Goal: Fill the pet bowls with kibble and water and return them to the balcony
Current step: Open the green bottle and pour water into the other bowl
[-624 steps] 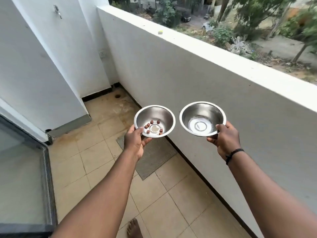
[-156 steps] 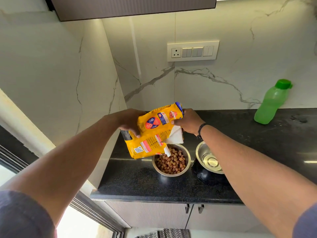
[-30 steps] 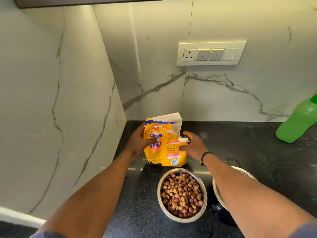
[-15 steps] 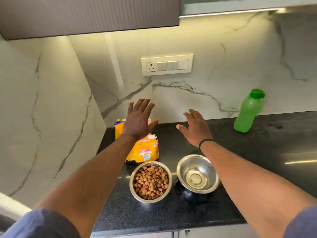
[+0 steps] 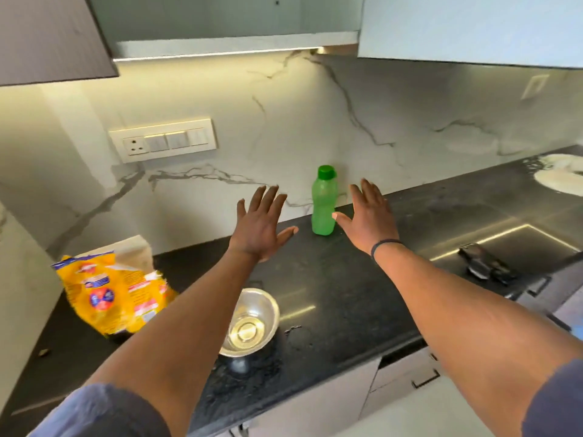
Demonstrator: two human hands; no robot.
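Both my hands are raised over the black countertop (image 5: 331, 279) with fingers spread and palms facing away from me, gripping nothing. My left hand (image 5: 260, 225) hovers to the left of the green water bottle (image 5: 322, 201), and my right hand (image 5: 367, 217) hovers just to its right, the thumb tip appearing in front of the bottle's lower body; whether it touches the bottle I cannot tell. A dark band circles my right wrist, and blue sleeves cover both upper arms at the bottom corners of the view.

That bottle stands upright with its green cap on, near the marble backsplash (image 5: 284, 127). One steel bowl (image 5: 250, 321) sits on the counter close to the front edge, under and beside my left forearm; its shiny inside holds no kibble, and whether there is a little water in it I cannot tell. My forearm covers the spot to its left, so the second bowl is hidden from me. Further left, the yellow kibble bag (image 5: 116, 294) stands slightly slumped near the side wall, its top open and pale inside.

On the backsplash a switch panel (image 5: 164, 141) with a socket is mounted above the bag's side of the counter. Far right, a dark object (image 5: 485, 263) lies on the counter near the front edge.
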